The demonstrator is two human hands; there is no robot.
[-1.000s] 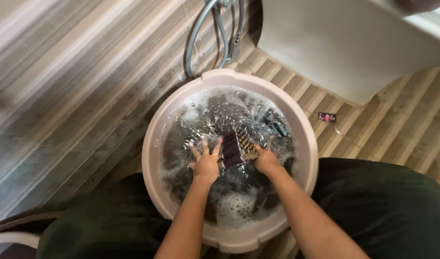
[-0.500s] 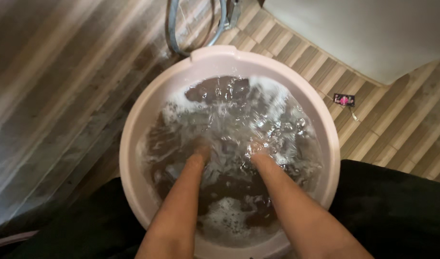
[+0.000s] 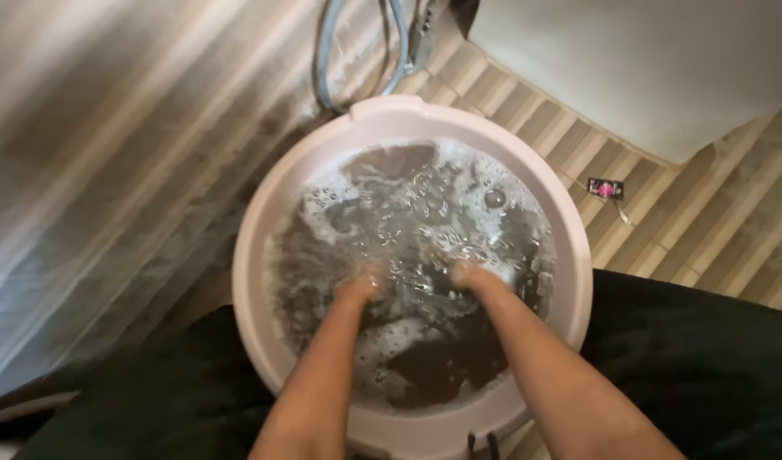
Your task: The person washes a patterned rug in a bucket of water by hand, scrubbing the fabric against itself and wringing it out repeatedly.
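Round pale pink basin (image 3: pixel 263 213) sits on striped tile floor (image 3: pixel 109 170), between the person's dark-clad knees. Basin nearly full of dark, murky water (image 3: pixel 408 213); white foam and bubbles across the surface, one large bubble toward far rim. Anything under the water cannot be made out. Left hand (image 3: pixel 367 279) plunged in at centre-left, submerged past the wrist; right hand (image 3: pixel 461 273) just beside it, likewise under. Fingers hidden by suds and blur, so the grip of either hand, clenched or released, cannot be told. Beyond far rim, a grey hose (image 3: pixel 327 60) loops on the floor. White fixture (image 3: pixel 646 60) at upper right; small dark-and-pink sachet (image 3: pixel 605 188) lies on tiles near it.
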